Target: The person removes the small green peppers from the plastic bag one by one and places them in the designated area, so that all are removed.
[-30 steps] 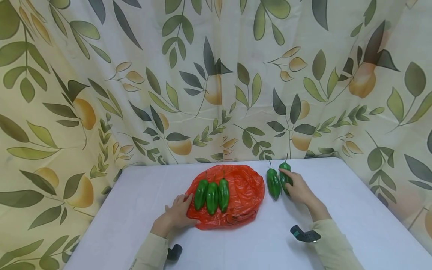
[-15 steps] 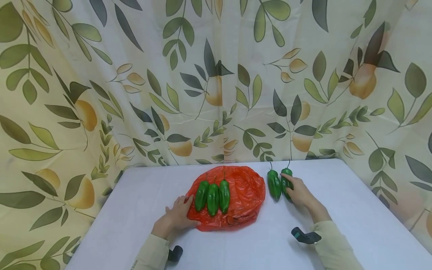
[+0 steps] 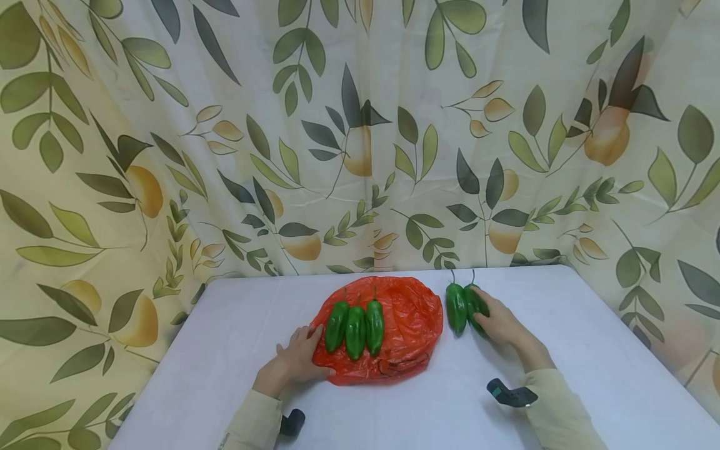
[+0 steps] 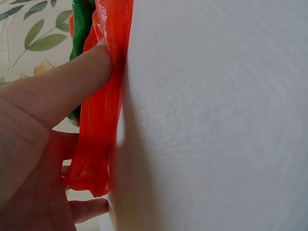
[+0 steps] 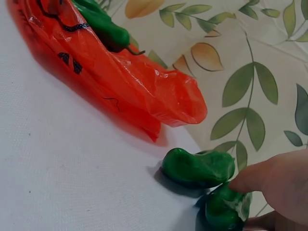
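Observation:
In the head view, three glossy green chili peppers (image 3: pixel 355 332) lie side by side on a flattened red plastic bag (image 3: pixel 413 319). My left hand (image 3: pixel 298 356) rests at the bag's left edge, fingers spread. Its thumb (image 4: pixel 89 67) presses on the red plastic in the left wrist view. Right of the bag lie two more green peppers. My right hand (image 3: pixel 500 319) pinches the outer pepper (image 3: pixel 475 301) between thumb and fingers and partly hides it. The inner pepper (image 3: pixel 456 309) lies right beside it, between it and the bag.
A white cloth (image 3: pixel 427 412) covers the table. Behind it hangs a curtain (image 3: pixel 360 144) printed with leaves and fruit. Dark wrist devices (image 3: pixel 510 394) stick out by both sleeves.
The outer pepper has shifted slightly under my right hand and now lies closer against its neighbour, its stem further left. My left hand and the bag stay in place.

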`<control>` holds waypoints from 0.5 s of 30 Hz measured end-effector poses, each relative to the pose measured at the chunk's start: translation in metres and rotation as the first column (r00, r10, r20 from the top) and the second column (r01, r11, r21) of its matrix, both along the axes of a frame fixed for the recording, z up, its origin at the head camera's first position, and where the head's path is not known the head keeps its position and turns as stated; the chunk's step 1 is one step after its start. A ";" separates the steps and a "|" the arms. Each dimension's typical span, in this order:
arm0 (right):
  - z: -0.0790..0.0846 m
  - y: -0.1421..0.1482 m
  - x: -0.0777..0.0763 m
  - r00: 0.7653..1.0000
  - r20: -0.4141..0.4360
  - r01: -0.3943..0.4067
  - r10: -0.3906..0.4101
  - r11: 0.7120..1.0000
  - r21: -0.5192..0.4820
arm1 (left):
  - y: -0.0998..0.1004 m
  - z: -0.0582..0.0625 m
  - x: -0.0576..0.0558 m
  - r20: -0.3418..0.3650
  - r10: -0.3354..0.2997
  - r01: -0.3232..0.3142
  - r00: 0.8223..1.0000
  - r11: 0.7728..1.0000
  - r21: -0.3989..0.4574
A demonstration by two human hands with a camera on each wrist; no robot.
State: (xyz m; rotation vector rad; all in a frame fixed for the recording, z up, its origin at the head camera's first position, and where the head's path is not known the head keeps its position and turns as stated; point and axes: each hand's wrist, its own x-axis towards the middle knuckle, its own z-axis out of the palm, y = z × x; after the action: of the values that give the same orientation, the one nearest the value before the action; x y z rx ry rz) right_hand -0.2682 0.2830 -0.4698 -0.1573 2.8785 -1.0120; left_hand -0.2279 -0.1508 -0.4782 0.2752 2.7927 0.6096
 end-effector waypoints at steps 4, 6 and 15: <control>0.002 0.001 0.000 1.000 -0.029 0.008 -0.008 1.000 0.000 | 0.000 0.000 0.000 -0.002 0.001 -0.001 1.000 1.000 0.003; 0.004 0.001 0.000 0.999 -0.029 0.021 -0.021 1.000 0.002 | 0.000 0.000 0.000 -0.004 0.000 0.000 1.000 1.000 0.002; 0.009 0.000 0.001 0.996 -0.059 0.061 -0.059 0.998 0.021 | 0.000 -0.001 0.000 -0.004 0.000 0.000 1.000 1.000 0.000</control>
State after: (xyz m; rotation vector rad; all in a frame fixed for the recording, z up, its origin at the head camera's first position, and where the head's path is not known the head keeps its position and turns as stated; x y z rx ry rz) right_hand -0.2668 0.2829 -0.4603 -0.1014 2.9636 -1.0002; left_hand -0.2282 -0.1508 -0.4792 0.2766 2.7962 0.6100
